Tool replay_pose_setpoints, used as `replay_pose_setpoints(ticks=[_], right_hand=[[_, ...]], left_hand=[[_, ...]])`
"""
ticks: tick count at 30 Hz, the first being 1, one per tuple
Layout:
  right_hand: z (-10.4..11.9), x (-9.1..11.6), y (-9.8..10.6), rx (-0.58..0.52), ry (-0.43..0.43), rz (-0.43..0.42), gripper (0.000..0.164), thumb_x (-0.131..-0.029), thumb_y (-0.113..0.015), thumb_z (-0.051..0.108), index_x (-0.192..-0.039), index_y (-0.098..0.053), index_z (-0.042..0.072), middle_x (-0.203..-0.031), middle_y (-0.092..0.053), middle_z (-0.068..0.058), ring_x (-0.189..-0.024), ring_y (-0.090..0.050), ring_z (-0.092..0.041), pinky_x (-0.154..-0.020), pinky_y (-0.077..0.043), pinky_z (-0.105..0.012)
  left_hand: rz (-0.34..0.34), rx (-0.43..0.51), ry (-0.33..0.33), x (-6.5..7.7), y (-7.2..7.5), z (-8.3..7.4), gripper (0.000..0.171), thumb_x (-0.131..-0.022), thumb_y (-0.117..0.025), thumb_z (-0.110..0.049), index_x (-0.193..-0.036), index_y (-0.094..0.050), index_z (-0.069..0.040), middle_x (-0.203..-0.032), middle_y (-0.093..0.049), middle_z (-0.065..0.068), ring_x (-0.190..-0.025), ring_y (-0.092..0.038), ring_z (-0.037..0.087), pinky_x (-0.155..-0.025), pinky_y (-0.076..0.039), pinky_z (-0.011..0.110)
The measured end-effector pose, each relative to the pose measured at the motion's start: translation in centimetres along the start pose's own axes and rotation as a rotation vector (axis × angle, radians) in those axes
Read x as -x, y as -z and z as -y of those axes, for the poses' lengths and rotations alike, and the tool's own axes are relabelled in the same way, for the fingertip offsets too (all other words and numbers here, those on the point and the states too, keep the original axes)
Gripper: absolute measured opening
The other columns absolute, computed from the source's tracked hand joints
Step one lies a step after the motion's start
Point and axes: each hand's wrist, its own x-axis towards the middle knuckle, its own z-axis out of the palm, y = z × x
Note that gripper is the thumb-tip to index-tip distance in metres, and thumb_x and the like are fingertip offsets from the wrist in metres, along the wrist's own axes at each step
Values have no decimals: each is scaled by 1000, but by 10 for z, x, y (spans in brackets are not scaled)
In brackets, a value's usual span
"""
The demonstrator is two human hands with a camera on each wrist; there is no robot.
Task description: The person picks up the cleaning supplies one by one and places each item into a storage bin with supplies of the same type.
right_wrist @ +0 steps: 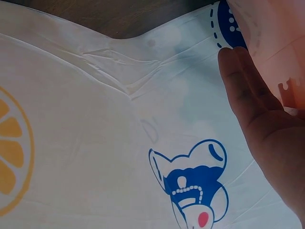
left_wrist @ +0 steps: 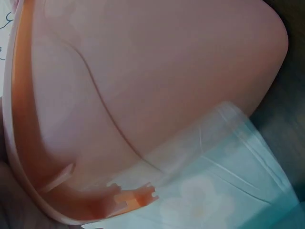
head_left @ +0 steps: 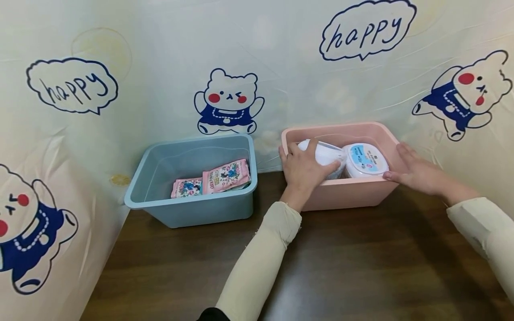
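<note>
A pink bin [head_left: 345, 196] stands on the table at the right in the head view. In it lie a white tub [head_left: 365, 160] with a blue-labelled lid and, left of that, a plain white item [head_left: 327, 156] partly covered by fingers. My left hand [head_left: 303, 174] spreads over the bin's left end, fingertips at the rim and thumb across the white item. My right hand [head_left: 419, 171] is against the right end, thumb on the front corner of the rim. Its long fingers [right_wrist: 238, 88] lie nearly straight along the outside in the right wrist view.
Left of the pink bin is a blue bin [head_left: 209, 211] holding several pink printed packets [head_left: 226, 176]. Both bins stand on a dark wooden table [head_left: 180, 267], close to a cloth [head_left: 160, 67] printed with bears and "happy" bubbles.
</note>
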Motion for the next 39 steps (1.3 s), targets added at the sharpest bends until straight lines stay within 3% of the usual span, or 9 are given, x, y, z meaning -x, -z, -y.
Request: replay_pose_setpoints(ticks=[7, 11, 15, 22, 28, 34, 39], right_hand=[[0, 1, 0, 25, 2, -8, 117, -92, -58, 67, -158, 19, 9, -163, 21, -23, -147, 10, -53, -104, -10, -80], [0, 1, -2, 35, 7, -4, 116, -92, -58, 66, -158, 18, 9, -163, 20, -23, -147, 10, -52, -104, -10, -80], [1, 2, -3, 21, 3, 8, 115, -92, -58, 66, -158, 19, 11, -163, 22, -21, -147, 11, -52, -103, -10, -80], [3, 1, 3, 25, 9, -7, 114, -94, -57, 64, -157, 21, 11, -163, 22, -20, -147, 10, -52, -102, -11, -81], [3, -2, 1, 33, 20, -9, 114, -94, -58, 64, -158, 18, 8, -163, 19, -24, -147, 11, -51, -105, -10, -79], [3, -1, 0, 43, 27, -10, 114, -94, -58, 63, -158, 18, 7, -163, 18, -25, -147, 9, -52, -104, -11, -79], [4, 1, 1, 33, 17, -10, 113, -94, -57, 63, -158, 19, 8, -163, 20, -23, -147, 9, -53, -103, -12, -80]], left_hand=[[135, -86, 3, 1, 2, -5, 92, -76, -55, -87, -151, -43, -35, -131, -57, 11, -125, -52, 29, -120, -5, 55], [243, -110, 14, 1, 3, -5, 90, -78, -57, -85, -152, -42, -36, -133, -61, 4, -128, -51, 28, -121, -5, 53], [305, -120, -1, 3, 7, -1, 81, -84, -51, -82, -152, -42, -38, -132, -63, -1, -129, -50, 26, -121, -9, 54], [344, -34, -107, 8, 22, 9, 82, -89, -36, -82, -156, -40, -35, -146, -55, 0, -140, -43, 26, -112, -11, 73], [406, -48, -173, 13, 29, 17, 93, -86, -38, -85, -159, -35, -28, -141, -60, -2, -129, -56, 25, -113, -6, 72], [518, -34, -204, 19, 28, 19, 97, -82, -38, -89, -160, -33, -31, -126, -68, -3, -133, -52, 25, -113, 5, 71], [553, -70, -220, 22, 27, 16, 99, -80, -35, -91, -161, -25, -34, -110, -71, -3, -133, -52, 26, -112, 6, 72]])
